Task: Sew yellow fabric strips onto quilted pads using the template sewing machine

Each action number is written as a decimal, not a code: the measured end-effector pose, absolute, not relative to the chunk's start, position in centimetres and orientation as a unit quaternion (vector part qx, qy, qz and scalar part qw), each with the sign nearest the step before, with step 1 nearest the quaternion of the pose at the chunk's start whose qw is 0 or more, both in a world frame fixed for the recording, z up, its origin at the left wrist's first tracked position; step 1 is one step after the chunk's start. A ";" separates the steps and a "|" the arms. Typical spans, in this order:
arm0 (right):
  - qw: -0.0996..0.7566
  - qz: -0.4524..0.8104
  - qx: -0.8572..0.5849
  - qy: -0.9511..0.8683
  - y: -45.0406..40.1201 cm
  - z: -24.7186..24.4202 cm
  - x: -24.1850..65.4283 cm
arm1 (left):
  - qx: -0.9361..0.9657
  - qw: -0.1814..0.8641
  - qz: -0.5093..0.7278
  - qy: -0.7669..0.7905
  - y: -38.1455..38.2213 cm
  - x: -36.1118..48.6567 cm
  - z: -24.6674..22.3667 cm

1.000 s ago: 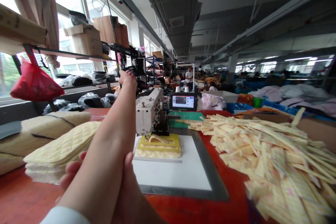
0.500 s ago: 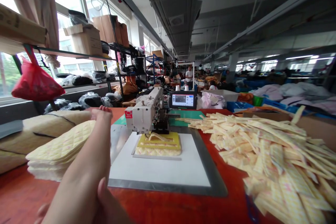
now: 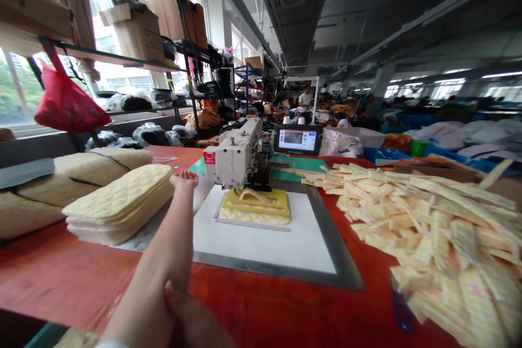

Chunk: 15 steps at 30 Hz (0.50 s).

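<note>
My left arm stretches forward over the red table, and my left hand (image 3: 185,178) is open, palm turned up, with nothing in it. It is between a stack of quilted yellow fabric pads (image 3: 118,204) and the sewing machine (image 3: 236,155). My right hand (image 3: 196,312) is wrapped round my left forearm near the elbow; its thumb shows and its other fingers are hidden behind the arm. Under the machine head, a yellow clamp plate (image 3: 261,201) lies over a quilted pad (image 3: 255,216), with a fabric strip (image 3: 250,194) on top.
A white sheet (image 3: 261,244) on a metal plate (image 3: 346,272) lies before the machine. Loose yellow fabric strips (image 3: 428,217) are heaped at right. Behind stands a lit control screen (image 3: 297,138). A red bag (image 3: 69,98) hangs from the shelf at left. A person (image 3: 304,99) is far back.
The view has shifted, so the table and machine appear higher and further right. My left hand now shows clear of the pad stack, with its fingers uncurled. My right hand stays on the forearm.
</note>
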State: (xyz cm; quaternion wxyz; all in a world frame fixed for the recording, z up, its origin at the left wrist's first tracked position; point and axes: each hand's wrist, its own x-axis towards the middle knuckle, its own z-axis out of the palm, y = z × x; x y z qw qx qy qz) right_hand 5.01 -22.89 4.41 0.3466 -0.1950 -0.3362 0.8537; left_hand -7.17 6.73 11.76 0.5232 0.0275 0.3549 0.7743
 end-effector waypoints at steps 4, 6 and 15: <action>0.354 0.885 -0.204 -0.223 -24.0 5.5 5.6 | -0.010 0.507 0.771 0.385 6.6 -6.9 9.5; 0.352 0.882 -0.213 -0.231 -24.0 5.2 6.4 | 0.003 0.507 0.770 0.388 6.4 -7.0 8.7; 0.480 0.701 -0.297 -0.437 -17.2 6.9 15.9 | 0.074 0.521 0.754 0.394 3.9 -8.1 4.7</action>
